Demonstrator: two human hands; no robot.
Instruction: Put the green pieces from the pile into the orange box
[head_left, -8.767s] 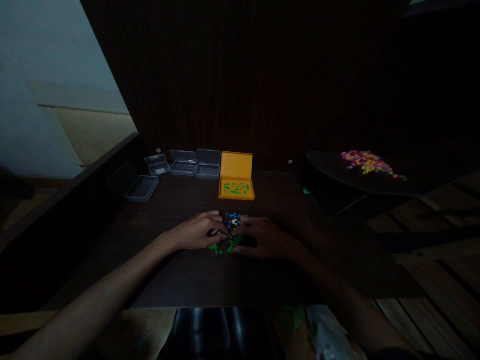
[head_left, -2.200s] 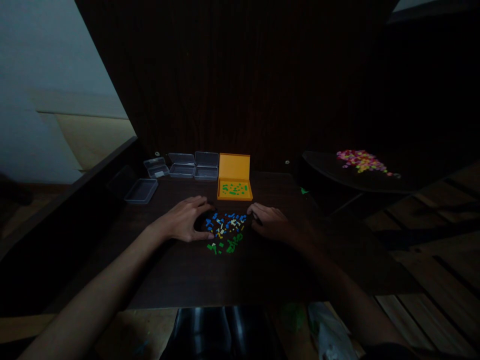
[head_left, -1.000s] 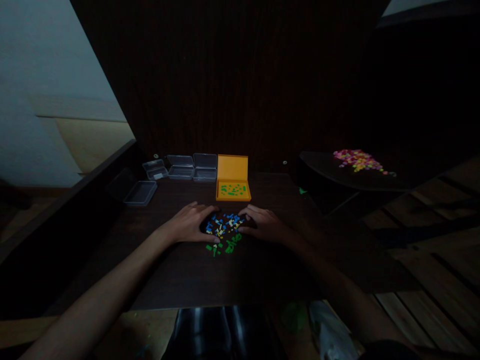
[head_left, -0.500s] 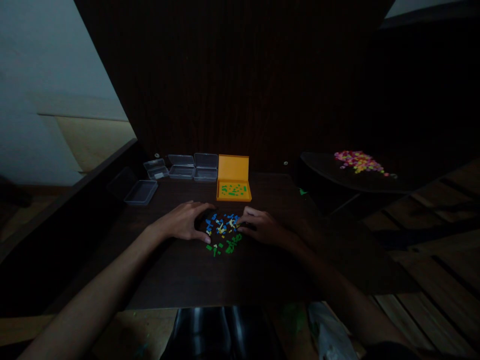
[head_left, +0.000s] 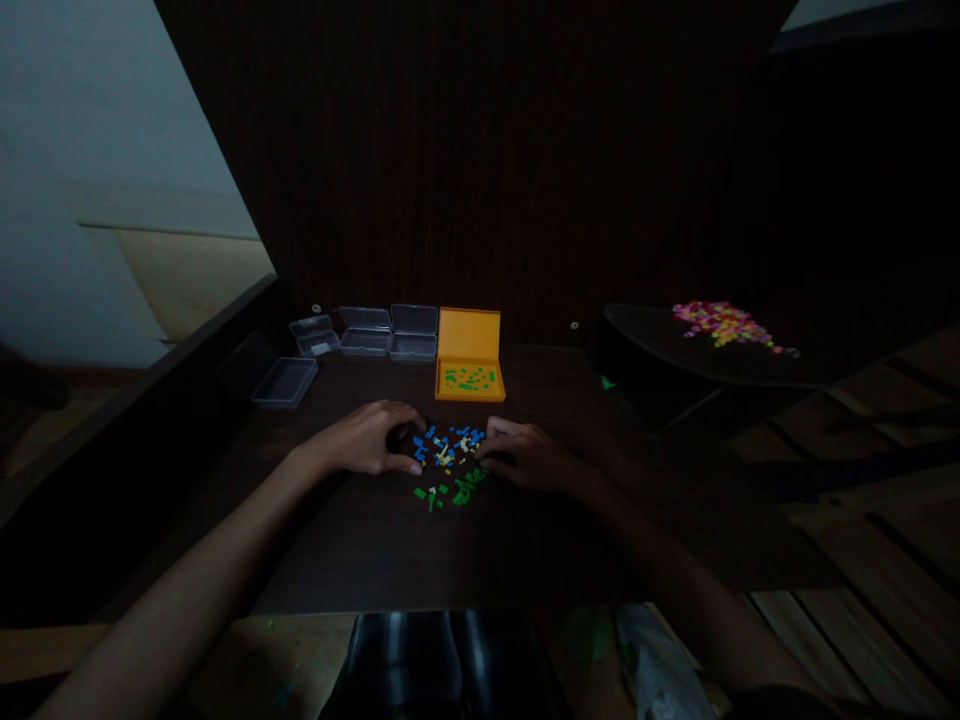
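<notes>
Separation by colour looks only partway along, to judge from how things lie: some green bits (head_left: 466,386) sit in the open yellow box (head_left: 469,333) near the centre of the frame, while loose green pieces (head_left: 461,493) lie on the dark tabletop (head_left: 360,550) below it. Blue, cream and yellow pieces (head_left: 445,455) are mixed between the two hands, just below centre, and a pale piece (head_left: 433,490) lies among the loose green ones. Clear boxes (head_left: 285,382) stand open left of centre. The left hand (head_left: 375,440), its forearm from the lower left, arches with thumb and fingers spread around the mixture's left edge, gripping nothing that shows. The right hand (head_left: 526,456) curls its fingers at the right edge, thumb near the index finger; whether it pinches a piece, I cannot tell.
</notes>
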